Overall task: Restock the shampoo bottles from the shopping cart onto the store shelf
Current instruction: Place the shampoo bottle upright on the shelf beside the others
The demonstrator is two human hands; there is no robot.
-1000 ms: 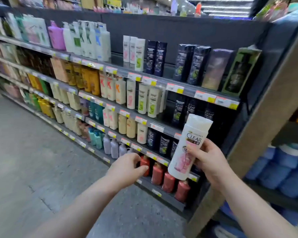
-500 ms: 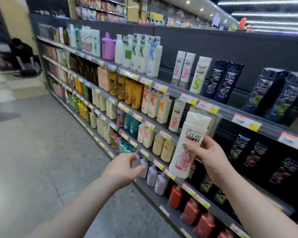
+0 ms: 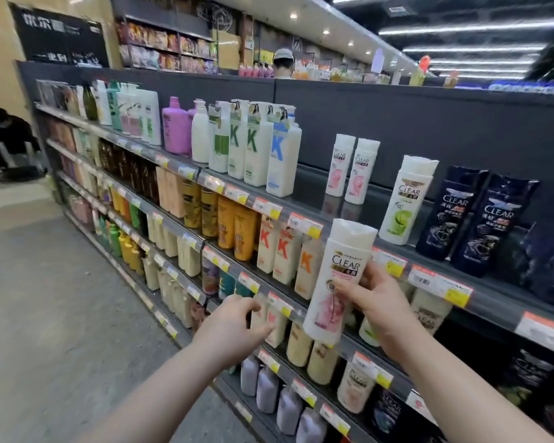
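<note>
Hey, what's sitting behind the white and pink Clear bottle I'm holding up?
Behind the held bottle in the right hand are the shelf edge with its price tags, and cream bottles a shelf below. Whatever stands directly behind its body is covered.

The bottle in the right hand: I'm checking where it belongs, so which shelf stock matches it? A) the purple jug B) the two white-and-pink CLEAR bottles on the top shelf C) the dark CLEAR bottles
B: the held bottle in the right hand has the same white body and pink label as the two CLEAR bottles on the top shelf.
</note>
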